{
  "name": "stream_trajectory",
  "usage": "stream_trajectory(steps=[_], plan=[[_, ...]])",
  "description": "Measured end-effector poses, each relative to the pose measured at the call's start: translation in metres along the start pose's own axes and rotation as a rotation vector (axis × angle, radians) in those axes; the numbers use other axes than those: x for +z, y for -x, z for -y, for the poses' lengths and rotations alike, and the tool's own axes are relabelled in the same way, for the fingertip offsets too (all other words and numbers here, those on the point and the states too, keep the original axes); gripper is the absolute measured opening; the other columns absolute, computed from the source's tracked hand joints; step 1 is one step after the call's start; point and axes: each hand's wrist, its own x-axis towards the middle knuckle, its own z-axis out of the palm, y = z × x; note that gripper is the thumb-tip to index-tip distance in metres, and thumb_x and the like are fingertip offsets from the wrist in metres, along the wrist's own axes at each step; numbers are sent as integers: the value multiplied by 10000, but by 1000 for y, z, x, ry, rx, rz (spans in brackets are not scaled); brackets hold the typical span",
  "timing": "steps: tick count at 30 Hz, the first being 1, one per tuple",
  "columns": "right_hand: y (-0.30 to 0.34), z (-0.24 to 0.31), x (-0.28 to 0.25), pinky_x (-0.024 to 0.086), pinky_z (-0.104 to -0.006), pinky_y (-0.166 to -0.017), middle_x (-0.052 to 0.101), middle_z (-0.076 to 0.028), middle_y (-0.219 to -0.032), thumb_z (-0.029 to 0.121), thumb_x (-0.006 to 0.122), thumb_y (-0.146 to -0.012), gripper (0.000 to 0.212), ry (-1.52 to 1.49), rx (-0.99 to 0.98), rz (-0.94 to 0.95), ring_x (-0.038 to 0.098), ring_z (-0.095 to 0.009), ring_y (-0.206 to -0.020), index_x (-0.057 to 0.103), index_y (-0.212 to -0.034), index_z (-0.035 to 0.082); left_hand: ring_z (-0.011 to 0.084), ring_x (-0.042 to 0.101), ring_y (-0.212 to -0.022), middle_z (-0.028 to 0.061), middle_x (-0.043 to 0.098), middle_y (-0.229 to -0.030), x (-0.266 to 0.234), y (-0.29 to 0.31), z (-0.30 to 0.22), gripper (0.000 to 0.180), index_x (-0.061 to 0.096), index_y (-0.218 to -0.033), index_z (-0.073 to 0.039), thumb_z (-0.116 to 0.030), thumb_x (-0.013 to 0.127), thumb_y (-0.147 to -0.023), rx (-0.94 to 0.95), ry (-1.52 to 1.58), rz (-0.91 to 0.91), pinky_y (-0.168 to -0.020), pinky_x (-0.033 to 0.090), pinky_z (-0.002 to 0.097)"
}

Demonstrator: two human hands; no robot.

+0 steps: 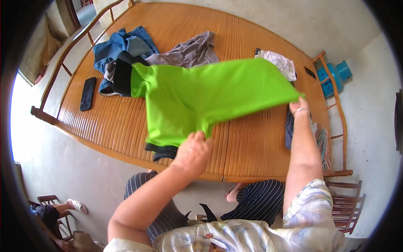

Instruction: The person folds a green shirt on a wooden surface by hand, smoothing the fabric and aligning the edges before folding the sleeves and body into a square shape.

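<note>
Bright overall, with strong daylight from the left, burnt out to plain white at the opening point(17, 122); cooler and bluish at the far doorway point(86, 14). Lies pale across the grey floor point(98, 178) and leaves a soft sheen on the bamboo-slat tabletop point(117, 117). Shows mostly soft-edged shadows. Smears with motion along the upper edge and right-hand end of the lime-green garment point(178, 92), but looks sharper at the black smartphone point(87, 94). Bows tabletop and wooden side rail point(338, 101) outward, falling to black at the corners.
</note>
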Motion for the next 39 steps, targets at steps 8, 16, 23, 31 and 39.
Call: stream_trajectory(steps=[8, 16, 23, 31, 39], plan=[[15, -39, -112, 462, -435, -898, 605, -104, -1109, 219, 491, -917, 263, 269, 78, -159, 571, -267, -1035, 541, -1093, 30, 293, 581, -955, 174, 535, -1052, 98, 6, -7, 290, 526, -1057, -15, -97, 559, -780, 96, -77, 443, -804, 501, 339], [-15, -39, -113, 524, -429, -630, 605, -125, -996, -53, 627, -732, 336, 744, -295, -194, 624, -306, -823, 538, -1051, 5, 339, 573, -976, 196, 538, -1065, 99, 3, -6, 321, 520, -1060, 3, -114, 570, -766, 118, 53, 516, -839, 480, 378], [-3, -49, -122, 509, -432, -588, 598, -136, -1005, -47, 594, -752, 359, 913, -214, -296, 623, -308, -782, 517, -1098, 7, 363, 480, -1103, 181, 549, -1083, 88, -5, -3, 289, 573, -1031, -15, -130, 569, -766, 81, 316, 336, -932, 405, 406], [32, -59, -112, 485, -340, -715, 604, -139, -991, 53, 667, -739, 379, 793, -457, -180, 593, -254, -807, 533, -1066, -84, 357, 166, -1367, 263, 195, -1440, 104, 8, -17, 470, 427, -1291, -12, -144, 451, -841, 167, -54, 352, -1096, 173, 482], [144, -99, -93, 481, -359, -659, 548, -81, -969, 117, 611, -776, 246, 572, 53, -262, 558, -220, -778, 542, -1009, 78, 408, 132, -1362, 302, 157, -1433, 94, 5, -26, 506, 383, -1284, 19, -164, 496, -826, 184, 47, 375, -1075, 148, 559]])
